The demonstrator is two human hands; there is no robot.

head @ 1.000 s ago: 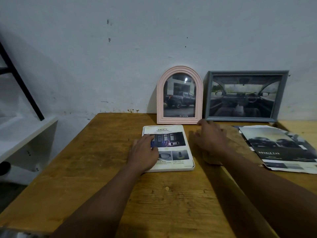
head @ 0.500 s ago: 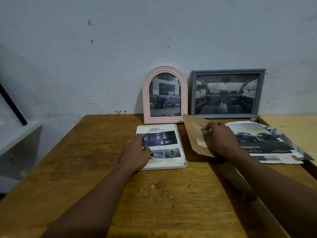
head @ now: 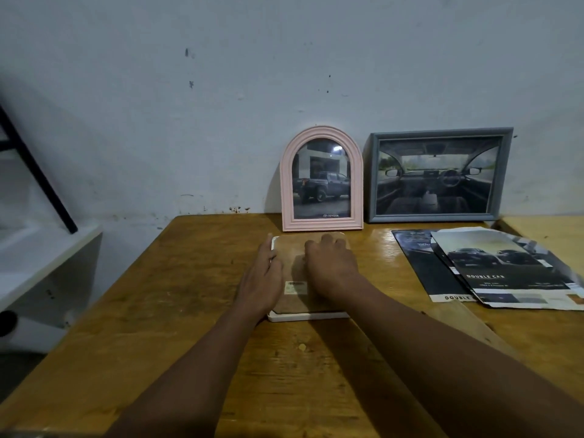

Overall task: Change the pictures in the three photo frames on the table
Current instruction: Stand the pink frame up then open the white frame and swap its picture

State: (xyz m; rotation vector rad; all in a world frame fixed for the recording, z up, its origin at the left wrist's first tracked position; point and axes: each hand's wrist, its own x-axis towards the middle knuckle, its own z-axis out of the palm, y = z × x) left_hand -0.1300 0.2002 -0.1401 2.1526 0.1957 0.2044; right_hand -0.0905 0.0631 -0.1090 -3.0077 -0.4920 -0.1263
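A white photo frame (head: 308,316) lies face down on the wooden table (head: 177,298), with a brown backing board (head: 295,298) laid over it. My left hand (head: 264,278) rests flat along the board's left edge. My right hand (head: 330,263) presses on the board's upper right part with its fingers bent. A pink arched frame (head: 321,180) with a pickup truck picture leans on the wall behind. Beside it to the right stands a grey rectangular frame (head: 437,175) showing a car interior.
Loose car brochure pages (head: 493,270) lie spread at the right of the table. A thin brown board (head: 467,324) lies just in front of them. A white shelf (head: 41,263) with a black bar stands left of the table.
My right hand has carried the brown backing board from the right and laid it over the white frame, covering the safety picture. My left hand shifted to the frame's left edge.
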